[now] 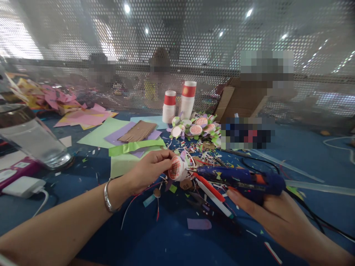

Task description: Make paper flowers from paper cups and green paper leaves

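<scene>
Between its thumb and fingers, my left hand point(155, 166) pinches a small paper cup piece point(177, 168), white with a red-and-orange grid pattern on its round face. A purple paper petal point(183, 155) shows at its upper edge. My right hand point(266, 210) is wrapped round a dark blue hot glue gun point(233, 175), whose metal tip is at the right side of the cup piece. Whether the tip touches it, I cannot tell. Under the gun lie a red-and-white strip point(210, 190) and dark-handled scissors point(206, 208).
Paper scraps litter the blue table point(133, 240). Behind them stand stacked paper cups point(188, 99) and a heap of paper flowers point(195, 129). Coloured sheets point(97, 133), cardboard point(138, 131), a glass of water point(36, 136) and a white charger point(24, 186) lie left. Cables point(307, 210) trail right.
</scene>
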The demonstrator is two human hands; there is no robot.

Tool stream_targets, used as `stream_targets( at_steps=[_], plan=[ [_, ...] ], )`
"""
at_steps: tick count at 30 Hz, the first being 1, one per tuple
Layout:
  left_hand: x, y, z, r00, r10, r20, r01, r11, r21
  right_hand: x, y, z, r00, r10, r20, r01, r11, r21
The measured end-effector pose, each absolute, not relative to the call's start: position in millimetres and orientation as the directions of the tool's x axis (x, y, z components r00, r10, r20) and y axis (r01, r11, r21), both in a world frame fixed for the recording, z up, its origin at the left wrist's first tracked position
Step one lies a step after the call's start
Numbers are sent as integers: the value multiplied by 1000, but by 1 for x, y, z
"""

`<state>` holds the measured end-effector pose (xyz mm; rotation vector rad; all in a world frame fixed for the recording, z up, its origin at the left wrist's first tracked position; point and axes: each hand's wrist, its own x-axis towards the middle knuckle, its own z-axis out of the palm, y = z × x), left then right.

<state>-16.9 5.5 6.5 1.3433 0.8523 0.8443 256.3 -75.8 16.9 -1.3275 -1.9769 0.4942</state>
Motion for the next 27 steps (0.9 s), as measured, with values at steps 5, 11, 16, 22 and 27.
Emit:
stream_targets(
  at_steps=[5, 11, 16, 22, 27],
  plan=[
    [-17, 4, 9, 451, 891, -48, -16, 62, 998, 257, -75, 17, -254, 909, 330, 632, 414, -655],
    [-17, 5, 6, 447, 895, -11, -33, 29, 999, 261, -75, 12, -285, 879, 383, 703, 463, -540],
    [-18, 8, 6, 427, 904, 14, 12, -21, 1000, 258, -76, 15, -286, 884, 368, 690, 457, -561],
    [-18, 6, 8, 400, 917, 3, -28, 9, 1000, 263, -72, 11, -345, 830, 438, 713, 535, -453],
    [-17, 5, 11, 403, 914, -38, -118, 93, 989, 262, -75, 9, -335, 793, 508, 710, 567, -418]
  ],
)
